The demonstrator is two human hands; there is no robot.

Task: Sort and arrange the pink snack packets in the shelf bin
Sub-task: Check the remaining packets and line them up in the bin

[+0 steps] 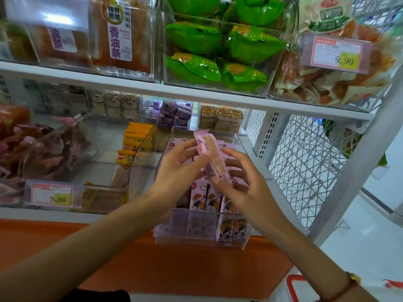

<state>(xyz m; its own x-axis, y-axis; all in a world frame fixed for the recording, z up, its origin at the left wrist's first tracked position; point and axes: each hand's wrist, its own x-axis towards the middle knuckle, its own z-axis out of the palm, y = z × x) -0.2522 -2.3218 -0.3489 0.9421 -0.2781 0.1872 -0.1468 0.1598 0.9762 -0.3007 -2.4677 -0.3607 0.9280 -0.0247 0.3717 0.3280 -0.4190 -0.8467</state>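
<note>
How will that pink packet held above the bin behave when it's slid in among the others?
The packet probably stays fairly stiff: it stands straight between both hands. Likely light, pinched by fingertips alone. Its glossy wrapper may slip against the packed row.

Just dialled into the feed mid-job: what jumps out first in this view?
Dead centre, the left hand and right hand together hold one long pink snack packet above the clear plastic shelf bin, where more pink cartoon-printed packets stand upright. On the shelf above, bright green pillow-shaped packets fill a clear bin, and a yellow 9.90 price tag hangs at upper right.
</note>
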